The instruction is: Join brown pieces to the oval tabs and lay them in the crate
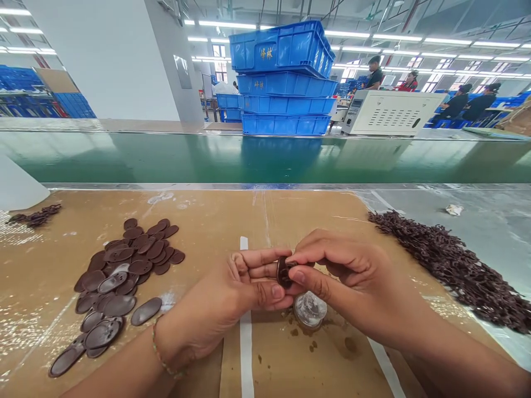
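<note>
Between my two hands, above the middle of the bench, is a dark brown oval piece [284, 273]. My left hand [244, 287] grips it between thumb and fingers. The thumb and forefinger of my right hand [340, 265] pinch at its right side; whether they hold a separate small part there I cannot make out. Just below my hands stands a small clear round container [310, 309] with whitish contents. To the left lies a loose heap of similar brown oval pieces [136, 249]. On the right is a long pile of thin, dark brown twisted pieces [448, 265].
Brown sheeting [199, 221] with white tape strips [246, 354] covers the bench. Beyond it runs a green conveyor belt [186, 157], with stacked blue crates [286, 105] and a beige machine [392, 113] behind. Several people sit or stand at the back right. A small dark pile [35, 215] lies far left.
</note>
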Demonstrator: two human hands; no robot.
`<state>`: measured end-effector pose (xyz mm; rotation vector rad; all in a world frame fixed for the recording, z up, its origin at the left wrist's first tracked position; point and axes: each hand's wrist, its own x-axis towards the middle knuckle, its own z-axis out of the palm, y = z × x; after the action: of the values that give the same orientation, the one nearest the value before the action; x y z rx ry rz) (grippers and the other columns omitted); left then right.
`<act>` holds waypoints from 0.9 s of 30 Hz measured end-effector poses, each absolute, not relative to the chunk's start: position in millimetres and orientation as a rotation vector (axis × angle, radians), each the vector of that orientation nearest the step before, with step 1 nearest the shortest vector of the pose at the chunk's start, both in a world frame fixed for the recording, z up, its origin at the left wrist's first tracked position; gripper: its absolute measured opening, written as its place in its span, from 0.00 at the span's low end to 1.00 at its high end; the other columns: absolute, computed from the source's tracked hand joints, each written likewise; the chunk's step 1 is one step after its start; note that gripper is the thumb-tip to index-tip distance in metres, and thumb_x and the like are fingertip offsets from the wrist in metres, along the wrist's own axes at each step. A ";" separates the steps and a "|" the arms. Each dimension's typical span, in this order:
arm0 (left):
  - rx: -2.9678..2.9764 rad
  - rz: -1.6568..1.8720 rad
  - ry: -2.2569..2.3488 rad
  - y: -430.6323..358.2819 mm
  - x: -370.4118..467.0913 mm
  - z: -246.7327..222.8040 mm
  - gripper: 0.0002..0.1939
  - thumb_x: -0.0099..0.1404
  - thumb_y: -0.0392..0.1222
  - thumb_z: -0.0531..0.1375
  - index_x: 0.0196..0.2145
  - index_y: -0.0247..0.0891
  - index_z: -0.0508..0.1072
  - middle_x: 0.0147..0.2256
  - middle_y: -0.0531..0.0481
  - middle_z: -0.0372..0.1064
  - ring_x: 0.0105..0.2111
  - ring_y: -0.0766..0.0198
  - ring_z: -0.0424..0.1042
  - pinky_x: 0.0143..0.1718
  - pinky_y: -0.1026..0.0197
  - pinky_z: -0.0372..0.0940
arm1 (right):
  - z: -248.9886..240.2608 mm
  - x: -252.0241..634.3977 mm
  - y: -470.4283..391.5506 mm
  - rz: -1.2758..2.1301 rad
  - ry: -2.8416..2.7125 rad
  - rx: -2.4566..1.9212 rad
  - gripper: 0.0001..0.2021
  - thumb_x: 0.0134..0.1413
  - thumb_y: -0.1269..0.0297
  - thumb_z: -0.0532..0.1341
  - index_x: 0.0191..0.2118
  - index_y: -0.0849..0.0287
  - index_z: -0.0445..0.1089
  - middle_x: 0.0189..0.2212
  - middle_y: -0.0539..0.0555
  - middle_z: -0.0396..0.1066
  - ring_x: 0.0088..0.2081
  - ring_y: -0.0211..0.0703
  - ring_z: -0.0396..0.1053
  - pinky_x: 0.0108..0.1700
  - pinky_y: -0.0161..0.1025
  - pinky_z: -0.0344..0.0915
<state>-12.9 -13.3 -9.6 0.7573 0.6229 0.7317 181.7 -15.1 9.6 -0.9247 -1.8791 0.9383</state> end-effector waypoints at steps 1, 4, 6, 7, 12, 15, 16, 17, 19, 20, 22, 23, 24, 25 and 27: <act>0.751 0.731 0.627 -13.5 -12.9 -9.0 0.19 0.56 0.28 0.67 0.46 0.39 0.77 0.39 0.48 0.77 0.38 0.68 0.76 0.44 0.66 0.70 | 9.9 181.3 -15.1 0.929 -1.887 -0.915 0.02 0.58 0.67 0.63 0.35 0.56 0.75 0.31 0.51 0.74 0.33 0.39 0.72 0.35 0.36 0.68; 0.751 0.724 0.638 -14.0 -12.3 -6.9 0.18 0.56 0.29 0.68 0.45 0.37 0.77 0.38 0.47 0.77 0.36 0.68 0.76 0.42 0.67 0.71 | 9.6 181.2 -16.0 0.905 -1.913 -0.909 0.02 0.58 0.69 0.63 0.36 0.56 0.75 0.31 0.51 0.74 0.34 0.39 0.72 0.36 0.36 0.67; 0.765 0.725 0.647 -14.2 -11.6 -6.1 0.19 0.56 0.29 0.68 0.46 0.37 0.77 0.38 0.46 0.77 0.36 0.68 0.75 0.41 0.67 0.71 | 8.7 181.4 -17.0 0.897 -1.916 -0.905 0.02 0.57 0.69 0.64 0.36 0.56 0.75 0.31 0.50 0.74 0.34 0.39 0.72 0.37 0.35 0.67; 0.773 0.728 0.648 -14.2 -11.3 -6.1 0.19 0.55 0.29 0.68 0.46 0.37 0.77 0.38 0.46 0.77 0.36 0.68 0.75 0.41 0.67 0.71 | 8.4 181.2 -17.6 0.895 -1.912 -0.900 0.02 0.57 0.69 0.64 0.36 0.56 0.75 0.32 0.50 0.74 0.34 0.38 0.72 0.37 0.35 0.67; 0.767 0.741 0.651 -14.0 -9.7 -8.7 0.20 0.55 0.30 0.68 0.46 0.36 0.77 0.38 0.46 0.77 0.36 0.67 0.75 0.41 0.66 0.71 | 8.9 177.1 -18.6 0.881 -1.886 -0.899 0.04 0.55 0.71 0.65 0.31 0.57 0.74 0.29 0.49 0.74 0.33 0.37 0.71 0.36 0.33 0.66; 0.758 0.730 0.656 -14.1 -9.4 -10.6 0.20 0.55 0.30 0.69 0.46 0.38 0.77 0.36 0.49 0.76 0.35 0.69 0.75 0.41 0.66 0.71 | 10.8 175.1 -18.0 0.895 -1.891 -0.947 0.04 0.55 0.70 0.65 0.29 0.57 0.74 0.28 0.49 0.74 0.31 0.37 0.71 0.35 0.34 0.66; 0.764 0.727 0.655 -14.2 -9.5 -11.2 0.19 0.55 0.31 0.69 0.46 0.39 0.77 0.36 0.49 0.76 0.35 0.69 0.75 0.41 0.66 0.71 | 11.5 175.1 -17.9 0.913 -1.889 -0.964 0.04 0.55 0.69 0.65 0.29 0.57 0.75 0.28 0.49 0.74 0.31 0.37 0.71 0.35 0.34 0.66; 0.773 0.725 0.654 -14.4 -9.8 -11.7 0.19 0.56 0.32 0.68 0.46 0.40 0.77 0.37 0.50 0.76 0.36 0.69 0.75 0.41 0.66 0.71 | 12.2 175.4 -17.9 0.941 -1.880 -0.982 0.04 0.55 0.68 0.65 0.29 0.57 0.75 0.28 0.50 0.74 0.31 0.37 0.71 0.35 0.34 0.66; 0.801 0.717 0.643 -14.8 -10.5 -12.5 0.18 0.57 0.33 0.68 0.46 0.43 0.77 0.39 0.51 0.76 0.38 0.69 0.75 0.43 0.67 0.70 | 13.5 176.7 -18.2 1.032 -1.826 -1.018 0.05 0.56 0.65 0.65 0.29 0.58 0.75 0.28 0.50 0.73 0.31 0.38 0.71 0.34 0.35 0.67; 0.820 0.712 0.634 -15.0 -10.8 -12.7 0.18 0.57 0.33 0.68 0.45 0.44 0.77 0.40 0.51 0.76 0.39 0.69 0.75 0.43 0.67 0.70 | 14.0 177.5 -18.4 1.086 -1.789 -1.036 0.06 0.56 0.64 0.65 0.29 0.58 0.74 0.28 0.51 0.73 0.30 0.39 0.71 0.33 0.35 0.67; 0.858 0.699 0.618 -15.4 -11.0 -11.9 0.16 0.58 0.35 0.68 0.45 0.45 0.78 0.42 0.51 0.76 0.42 0.67 0.75 0.45 0.67 0.69 | 15.0 179.0 -18.9 1.184 -1.716 -1.058 0.08 0.55 0.60 0.66 0.29 0.59 0.74 0.27 0.51 0.73 0.29 0.39 0.70 0.30 0.35 0.67; 0.876 0.696 0.613 -15.7 -10.7 -10.9 0.16 0.58 0.35 0.67 0.45 0.45 0.78 0.41 0.51 0.76 0.43 0.66 0.75 0.45 0.67 0.69 | 15.4 179.5 -19.1 1.217 -1.688 -1.058 0.09 0.54 0.59 0.66 0.28 0.59 0.74 0.27 0.51 0.72 0.29 0.39 0.70 0.30 0.35 0.66; 0.884 0.696 0.615 -16.1 -10.1 -9.5 0.16 0.58 0.36 0.67 0.45 0.44 0.78 0.41 0.51 0.76 0.43 0.65 0.75 0.45 0.66 0.69 | 15.8 179.8 -19.4 1.235 -1.671 -1.053 0.10 0.53 0.58 0.67 0.28 0.59 0.73 0.27 0.51 0.72 0.28 0.39 0.69 0.29 0.35 0.66; 0.881 0.702 0.628 -16.5 -9.2 -7.8 0.16 0.58 0.36 0.68 0.45 0.44 0.78 0.40 0.50 0.77 0.42 0.64 0.75 0.44 0.65 0.69 | 16.1 179.9 -19.8 1.240 -1.663 -1.047 0.10 0.53 0.58 0.67 0.28 0.59 0.73 0.26 0.51 0.72 0.28 0.39 0.69 0.29 0.35 0.66; 0.864 0.719 0.672 -17.7 -6.7 -4.1 0.15 0.56 0.35 0.68 0.43 0.41 0.79 0.35 0.50 0.77 0.37 0.65 0.75 0.40 0.66 0.70 | 16.8 179.2 -20.8 1.261 -1.634 -1.026 0.10 0.53 0.58 0.67 0.28 0.59 0.73 0.26 0.51 0.72 0.28 0.39 0.69 0.30 0.35 0.66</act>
<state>-6.7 -17.7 -4.1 0.8642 0.6718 0.7190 179.2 -20.8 16.8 -1.0259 -1.6343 1.2615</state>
